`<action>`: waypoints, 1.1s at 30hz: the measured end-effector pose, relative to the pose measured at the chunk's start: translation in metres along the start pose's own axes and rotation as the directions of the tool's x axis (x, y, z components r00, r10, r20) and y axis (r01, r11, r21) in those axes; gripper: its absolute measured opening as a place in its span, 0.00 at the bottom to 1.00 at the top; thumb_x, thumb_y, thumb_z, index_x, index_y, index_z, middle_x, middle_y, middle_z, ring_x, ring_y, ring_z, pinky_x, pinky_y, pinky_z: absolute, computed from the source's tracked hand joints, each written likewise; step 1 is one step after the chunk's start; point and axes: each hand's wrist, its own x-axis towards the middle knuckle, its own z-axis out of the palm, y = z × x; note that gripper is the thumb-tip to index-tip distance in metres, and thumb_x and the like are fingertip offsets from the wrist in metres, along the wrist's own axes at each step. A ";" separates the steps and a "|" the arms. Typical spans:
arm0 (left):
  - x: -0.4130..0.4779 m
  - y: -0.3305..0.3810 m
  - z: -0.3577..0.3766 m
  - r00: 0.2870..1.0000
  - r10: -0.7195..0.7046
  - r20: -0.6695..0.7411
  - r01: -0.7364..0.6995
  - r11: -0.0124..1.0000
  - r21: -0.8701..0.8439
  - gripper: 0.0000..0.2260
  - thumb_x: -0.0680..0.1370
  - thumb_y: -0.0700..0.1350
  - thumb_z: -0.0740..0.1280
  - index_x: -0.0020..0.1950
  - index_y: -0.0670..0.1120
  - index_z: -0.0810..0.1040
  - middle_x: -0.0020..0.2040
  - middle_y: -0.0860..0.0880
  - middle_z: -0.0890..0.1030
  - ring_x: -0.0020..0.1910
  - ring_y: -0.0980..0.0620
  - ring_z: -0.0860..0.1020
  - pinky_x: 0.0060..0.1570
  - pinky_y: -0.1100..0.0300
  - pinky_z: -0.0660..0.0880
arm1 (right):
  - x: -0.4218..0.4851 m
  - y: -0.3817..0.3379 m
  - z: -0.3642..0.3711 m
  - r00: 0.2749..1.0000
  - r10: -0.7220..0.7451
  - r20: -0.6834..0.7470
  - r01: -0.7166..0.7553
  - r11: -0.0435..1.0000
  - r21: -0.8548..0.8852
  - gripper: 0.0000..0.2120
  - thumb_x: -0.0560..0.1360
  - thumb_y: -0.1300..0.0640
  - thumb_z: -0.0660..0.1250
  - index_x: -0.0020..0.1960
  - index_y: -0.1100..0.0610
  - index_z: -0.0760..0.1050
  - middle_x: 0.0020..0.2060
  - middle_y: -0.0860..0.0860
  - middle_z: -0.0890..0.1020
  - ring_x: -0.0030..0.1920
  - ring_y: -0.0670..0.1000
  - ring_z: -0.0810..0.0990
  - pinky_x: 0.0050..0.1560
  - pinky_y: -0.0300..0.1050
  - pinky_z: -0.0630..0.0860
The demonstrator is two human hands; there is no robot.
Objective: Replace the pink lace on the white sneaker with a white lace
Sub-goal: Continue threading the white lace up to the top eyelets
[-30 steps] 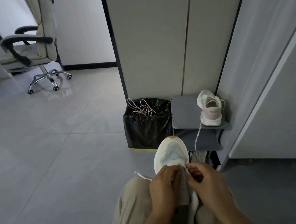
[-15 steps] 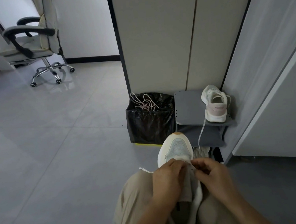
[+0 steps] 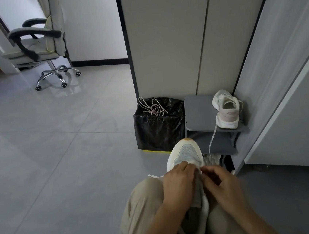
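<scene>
the white sneaker [image 3: 186, 153] lies on your lap between your knees, toe pointing away. your left hand [image 3: 180, 184] curls over its laced top, gripping it. your right hand [image 3: 221, 186] bends its fingers just beside; what they pinch is hidden. a white lace [image 3: 153, 175] end pokes out to the left. beyond, a pink lace [image 3: 152, 108] lies on a black bin [image 3: 159, 131], and a second sneaker [image 3: 226, 109] sits on a grey stool [image 3: 199, 112].
</scene>
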 end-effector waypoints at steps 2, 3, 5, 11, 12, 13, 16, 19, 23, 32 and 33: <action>0.002 0.002 0.001 0.999 -0.030 0.026 0.030 0.999 -0.018 0.11 0.59 0.41 0.79 0.31 0.50 0.78 0.29 0.54 0.76 0.26 0.57 0.75 0.22 0.66 0.73 | 0.005 -0.002 -0.004 0.998 0.057 0.014 -0.058 0.996 0.065 0.07 0.74 0.60 0.68 0.44 0.48 0.77 0.40 0.43 0.82 0.42 0.38 0.79 0.42 0.27 0.73; 0.001 0.003 0.000 0.999 -0.028 0.016 0.028 0.999 -0.035 0.11 0.60 0.41 0.79 0.32 0.50 0.79 0.30 0.54 0.77 0.27 0.58 0.76 0.23 0.66 0.75 | 0.009 0.000 -0.005 0.996 0.087 0.028 -0.089 0.994 0.070 0.07 0.73 0.61 0.68 0.43 0.49 0.77 0.39 0.44 0.82 0.41 0.38 0.79 0.41 0.27 0.73; -0.003 0.001 -0.002 1.000 -0.002 -0.021 0.000 0.996 -0.085 0.04 0.68 0.43 0.72 0.35 0.51 0.79 0.34 0.55 0.77 0.31 0.58 0.76 0.31 0.66 0.76 | 0.017 0.002 -0.008 0.992 0.109 0.059 -0.113 0.992 0.063 0.06 0.73 0.61 0.68 0.41 0.51 0.77 0.36 0.46 0.81 0.36 0.38 0.78 0.38 0.27 0.72; -0.020 -0.026 -0.023 0.882 -0.451 -0.136 0.372 0.844 -0.387 0.15 0.74 0.53 0.61 0.59 0.50 0.75 0.53 0.53 0.73 0.52 0.53 0.74 0.50 0.55 0.74 | 0.034 0.032 -0.058 0.859 0.502 -0.098 -0.377 0.751 0.543 0.07 0.77 0.65 0.60 0.41 0.61 0.74 0.38 0.60 0.79 0.36 0.50 0.74 0.41 0.44 0.75; -0.020 -0.028 -0.025 0.847 -0.515 -0.132 0.416 0.796 -0.439 0.14 0.76 0.49 0.62 0.60 0.47 0.74 0.53 0.52 0.72 0.53 0.53 0.73 0.51 0.52 0.75 | 0.035 0.048 -0.074 0.826 0.552 -0.115 -0.398 0.715 0.575 0.05 0.75 0.64 0.61 0.42 0.60 0.74 0.39 0.60 0.80 0.37 0.48 0.74 0.47 0.43 0.76; -0.019 -0.029 -0.026 0.819 -0.561 -0.122 0.453 0.762 -0.463 0.12 0.77 0.43 0.63 0.60 0.45 0.74 0.53 0.52 0.72 0.53 0.53 0.73 0.53 0.53 0.74 | 0.038 0.063 -0.088 0.799 0.583 -0.146 -0.401 0.698 0.592 0.04 0.73 0.63 0.61 0.46 0.59 0.74 0.39 0.57 0.83 0.38 0.45 0.76 0.54 0.42 0.75; -0.017 -0.026 -0.028 0.788 -0.616 0.004 0.546 0.695 -0.468 0.15 0.76 0.32 0.59 0.60 0.44 0.71 0.54 0.51 0.74 0.54 0.53 0.73 0.55 0.60 0.69 | 0.043 0.083 -0.104 0.749 0.607 -0.265 -0.478 0.773 0.418 0.07 0.76 0.67 0.58 0.42 0.61 0.73 0.23 0.45 0.81 0.29 0.43 0.80 0.37 0.30 0.76; -0.018 -0.021 -0.025 0.818 -0.559 0.136 0.565 0.737 -0.371 0.14 0.76 0.33 0.59 0.56 0.50 0.68 0.52 0.54 0.74 0.53 0.53 0.74 0.50 0.66 0.67 | 0.045 0.046 -0.074 0.856 0.405 -0.321 -0.389 0.914 0.114 0.04 0.74 0.69 0.63 0.42 0.63 0.74 0.36 0.59 0.82 0.37 0.54 0.79 0.35 0.40 0.74; -0.015 -0.023 -0.036 0.816 -0.533 0.224 0.578 0.736 -0.352 0.15 0.76 0.34 0.58 0.54 0.53 0.66 0.51 0.57 0.74 0.50 0.54 0.75 0.44 0.75 0.68 | 0.026 0.004 -0.025 0.972 0.050 0.231 -0.005 0.982 -0.190 0.11 0.73 0.61 0.68 0.50 0.48 0.72 0.44 0.41 0.77 0.42 0.41 0.77 0.41 0.32 0.72; -0.014 -0.038 -0.037 0.858 -0.414 0.305 0.497 0.819 -0.287 0.14 0.76 0.33 0.58 0.45 0.52 0.73 0.45 0.59 0.73 0.44 0.60 0.74 0.43 0.74 0.67 | 0.044 0.038 -0.084 0.961 0.159 -0.225 -0.208 0.955 -0.212 0.08 0.73 0.63 0.68 0.37 0.57 0.73 0.33 0.52 0.78 0.34 0.51 0.75 0.34 0.41 0.67; -0.013 -0.039 -0.037 0.861 -0.409 0.303 0.491 0.823 -0.286 0.14 0.76 0.32 0.58 0.44 0.52 0.73 0.45 0.59 0.73 0.45 0.59 0.74 0.45 0.74 0.68 | 0.046 0.050 -0.097 0.930 0.217 -0.298 -0.285 0.935 -0.210 0.09 0.73 0.64 0.69 0.36 0.58 0.72 0.33 0.55 0.79 0.35 0.54 0.75 0.34 0.44 0.67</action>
